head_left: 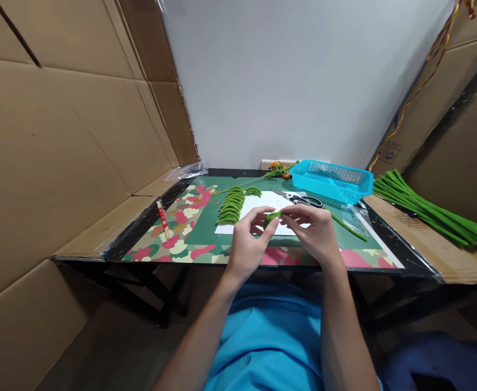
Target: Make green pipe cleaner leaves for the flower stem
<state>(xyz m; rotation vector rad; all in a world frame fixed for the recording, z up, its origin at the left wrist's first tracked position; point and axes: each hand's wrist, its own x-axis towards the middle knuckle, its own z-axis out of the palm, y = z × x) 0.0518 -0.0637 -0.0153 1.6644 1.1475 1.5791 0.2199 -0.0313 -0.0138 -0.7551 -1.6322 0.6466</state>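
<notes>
Between my two hands is a small green pipe-cleaner leaf [271, 219], held above a white sheet of paper [223, 229]. My left hand [251, 234] pinches its left side with thumb and fingers. At its right end, the thumb and fingertips of my right hand [311, 228] close on the tip. Left of my hands lies a row of curved green pipe-cleaner leaves [231, 205], with another short curved piece [253, 191] beside its far end. Black-handled scissors [312, 201] rest behind my right hand. A single green pipe cleaner [350, 227] lies to the right.
A blue plastic basket [331, 183] stands at the back right, near an orange flower stem [281, 169]. A bundle of green pipe cleaners [433, 212] lies on cardboard at the right. A red-and-white paper-wrapped stick [163, 219] is at the left. Cardboard walls [75, 125] flank the table.
</notes>
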